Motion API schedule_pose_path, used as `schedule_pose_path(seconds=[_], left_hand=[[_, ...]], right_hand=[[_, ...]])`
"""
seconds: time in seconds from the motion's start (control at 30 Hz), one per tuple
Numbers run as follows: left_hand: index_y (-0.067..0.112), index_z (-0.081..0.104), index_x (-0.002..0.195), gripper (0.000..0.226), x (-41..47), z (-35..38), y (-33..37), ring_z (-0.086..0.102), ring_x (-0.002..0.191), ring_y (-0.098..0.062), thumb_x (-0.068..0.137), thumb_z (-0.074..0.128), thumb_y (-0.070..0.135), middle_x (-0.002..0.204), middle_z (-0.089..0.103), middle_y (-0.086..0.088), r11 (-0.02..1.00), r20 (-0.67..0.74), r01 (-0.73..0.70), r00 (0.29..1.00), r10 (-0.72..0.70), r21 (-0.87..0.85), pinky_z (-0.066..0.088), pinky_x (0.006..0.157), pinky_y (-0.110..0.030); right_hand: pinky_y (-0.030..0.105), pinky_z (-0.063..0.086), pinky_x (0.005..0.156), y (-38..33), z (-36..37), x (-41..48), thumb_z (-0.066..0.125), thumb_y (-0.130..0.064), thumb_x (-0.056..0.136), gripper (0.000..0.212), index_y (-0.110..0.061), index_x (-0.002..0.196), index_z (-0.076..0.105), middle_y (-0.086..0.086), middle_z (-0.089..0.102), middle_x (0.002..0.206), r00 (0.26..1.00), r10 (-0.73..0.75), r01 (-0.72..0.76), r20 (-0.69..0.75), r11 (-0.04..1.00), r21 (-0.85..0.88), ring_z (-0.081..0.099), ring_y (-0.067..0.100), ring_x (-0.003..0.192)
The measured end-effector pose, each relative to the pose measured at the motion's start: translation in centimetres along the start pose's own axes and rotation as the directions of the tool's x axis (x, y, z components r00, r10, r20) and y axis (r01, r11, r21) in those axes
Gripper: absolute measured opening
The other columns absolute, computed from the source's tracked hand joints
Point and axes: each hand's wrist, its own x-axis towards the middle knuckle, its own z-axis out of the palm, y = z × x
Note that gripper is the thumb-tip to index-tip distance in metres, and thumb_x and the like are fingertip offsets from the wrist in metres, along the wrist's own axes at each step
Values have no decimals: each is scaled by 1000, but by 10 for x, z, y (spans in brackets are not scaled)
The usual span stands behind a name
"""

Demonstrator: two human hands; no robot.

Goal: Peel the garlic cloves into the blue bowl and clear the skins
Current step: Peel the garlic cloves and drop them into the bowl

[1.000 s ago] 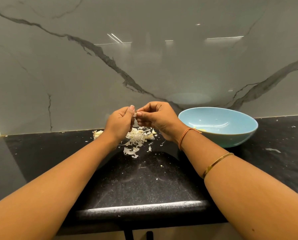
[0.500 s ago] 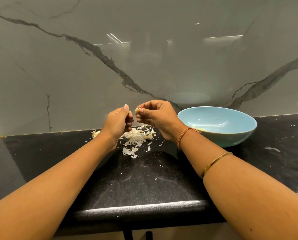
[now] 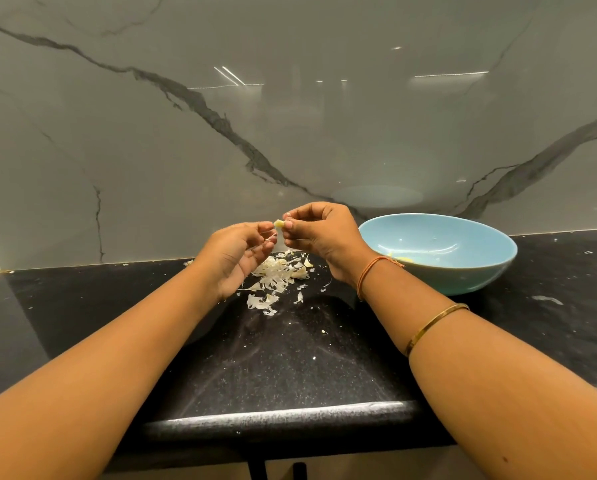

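Right hand [image 3: 319, 233] pinches a clove [image 3: 279, 223], left hand [image 3: 241, 249], palm up, pinches a skin sliver [image 3: 271, 236], both raised over skins [image 3: 276, 275] near the bowl [image 3: 463, 275].

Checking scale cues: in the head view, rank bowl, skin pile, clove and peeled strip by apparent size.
1. bowl
2. skin pile
3. clove in the right hand and strip at the left hand: both tiny, too alike to rank.

R wrist w/ orange thread band [image 3: 369, 273], thin gold bangle [image 3: 436, 324] further up forearm.
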Motion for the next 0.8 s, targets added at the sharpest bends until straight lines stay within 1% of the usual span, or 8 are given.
schedule_pose_path(seconds=[0.1,0.17,0.33,0.47,0.53,0.6,0.7,0.8], left_hand=[[2,62,91,10,-2,1,2,57,66,-8,90,54,5,82,63,-8,996,60,39,998,-34,-84,51,55,-12],[5,65,91,11,-1,0,0,54,63,-3,87,64,15,80,64,-2,1000,64,6,998,-6,-7,48,51,-9],[6,65,84,9,0,-1,-2,38,56,-3,85,66,15,75,60,0,990,-50,-72,996,79,123,35,40,-9],[7,65,81,12,1,0,-2,36,55,-4,86,66,18,77,61,-2,988,-113,-82,989,97,127,34,38,-9],[8,65,78,13,1,0,-2,36,54,-5,85,67,19,77,62,-2,985,-128,-89,986,108,144,35,39,-9],[10,64,75,15,1,0,-3,35,53,-5,85,67,20,75,62,-1,981,-137,-94,983,118,172,35,40,-9],[11,63,75,15,1,1,-4,35,53,-6,86,66,21,74,60,0,976,-107,-101,987,124,194,34,41,-9],[9,64,76,15,-1,4,-4,36,55,-6,87,65,19,75,57,-3,986,-61,-111,991,119,125,35,42,-9]], right_hand=[[22,57,61,2,0,1,61,8,84,6,4,88,62,11,61,77,1000,-6,5,-4,1000,-25,60,17,65],[23,57,62,3,0,2,62,8,83,7,2,85,62,10,61,76,1000,-15,15,3,999,-37,60,16,65],[23,56,53,1,4,0,58,-2,90,11,1,79,59,11,61,66,999,7,-5,32,999,-53,58,12,50],[26,52,52,5,5,3,60,-17,91,23,-6,72,56,8,61,59,996,-67,42,-52,918,-394,55,14,47],[31,56,60,6,5,5,61,-10,90,13,-5,78,59,7,61,68,995,-89,66,-49,933,-355,57,14,59],[31,57,62,5,6,3,57,-16,93,13,-5,86,59,5,56,75,999,-39,36,-5,964,-264,55,12,64],[24,46,49,4,11,1,43,-44,96,37,-12,80,54,0,51,69,994,85,-62,63,949,-310,47,10,55],[21,35,43,6,18,0,39,-39,99,38,-14,72,49,-1,45,61,995,41,-3,91,921,-391,39,10,49]])
